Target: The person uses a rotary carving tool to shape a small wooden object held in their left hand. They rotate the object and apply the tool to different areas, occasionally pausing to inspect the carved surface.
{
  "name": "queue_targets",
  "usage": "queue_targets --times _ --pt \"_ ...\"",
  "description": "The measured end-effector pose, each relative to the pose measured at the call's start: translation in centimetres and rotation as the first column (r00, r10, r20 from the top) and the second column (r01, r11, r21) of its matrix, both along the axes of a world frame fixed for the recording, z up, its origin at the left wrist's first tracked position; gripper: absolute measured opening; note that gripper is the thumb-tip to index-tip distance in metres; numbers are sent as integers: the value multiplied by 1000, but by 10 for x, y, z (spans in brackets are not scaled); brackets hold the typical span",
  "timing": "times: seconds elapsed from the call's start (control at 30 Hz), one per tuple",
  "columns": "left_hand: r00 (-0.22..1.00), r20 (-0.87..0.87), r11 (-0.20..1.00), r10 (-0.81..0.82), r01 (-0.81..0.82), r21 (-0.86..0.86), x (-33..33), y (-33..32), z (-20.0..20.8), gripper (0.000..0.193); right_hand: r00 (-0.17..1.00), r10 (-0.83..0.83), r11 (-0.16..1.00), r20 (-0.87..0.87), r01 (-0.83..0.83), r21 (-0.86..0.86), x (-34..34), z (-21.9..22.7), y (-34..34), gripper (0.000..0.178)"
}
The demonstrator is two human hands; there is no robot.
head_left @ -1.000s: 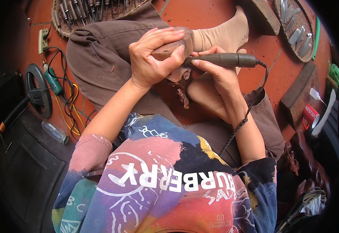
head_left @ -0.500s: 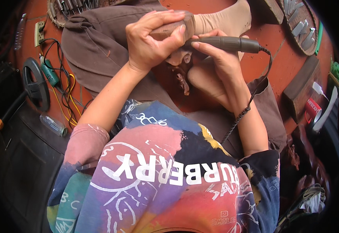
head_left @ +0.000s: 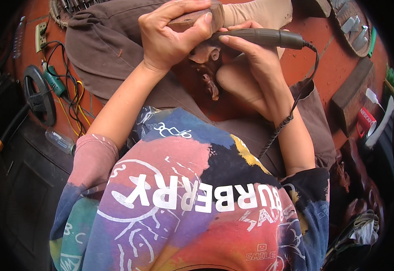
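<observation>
My left hand [head_left: 163, 43] is closed around the brown wooden block [head_left: 197, 20] of a wood carving, its thumb pressed along the near side. Below the block hangs the carved part [head_left: 203, 55], with a rounded, ear-like form and a thin rough piece [head_left: 211, 88] under it. In my right hand [head_left: 262, 63] is a dark olive rotary tool handpiece [head_left: 269, 38], held like a pen and pointed left at the carving. Its working tip is hidden behind my fingers and the wood. A coiled black cord [head_left: 315, 67] runs from its right end down past my forearm.
Baskets stand at both far corners: hand tools [head_left: 77, 4] on the left, metal pieces [head_left: 354, 25] on the right. A wooden block [head_left: 352, 90] and red mug [head_left: 365, 121] lie right. Cables, a power strip [head_left: 40, 37], green power tool [head_left: 54, 81] and plastic bottle [head_left: 59, 141] lie left.
Both hands and the carving sit slightly higher in the picture, and the surroundings have shifted a little too. The grips on the wood and the handpiece look the same.
</observation>
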State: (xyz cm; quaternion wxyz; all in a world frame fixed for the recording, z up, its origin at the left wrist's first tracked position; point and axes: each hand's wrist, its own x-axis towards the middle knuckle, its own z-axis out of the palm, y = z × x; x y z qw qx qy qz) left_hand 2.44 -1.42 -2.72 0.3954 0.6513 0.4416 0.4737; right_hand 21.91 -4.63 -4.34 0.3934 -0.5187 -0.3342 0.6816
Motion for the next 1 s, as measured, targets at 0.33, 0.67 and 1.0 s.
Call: queue_targets --times 0.33,0.67,1.0 --pt "1000 -29 1000 0 0 -7 -5 2 0 29 999 37 999 -1 -37 -24 -3 -2 -1 21" --pt "996 -82 996 30 -22 91 -7 4 -12 25 998 28 999 -56 -30 -26 -1 3 -3 19" --pt "998 -63 995 22 -15 103 -12 6 -16 24 991 45 999 -128 -44 11 1 -3 -2 18"
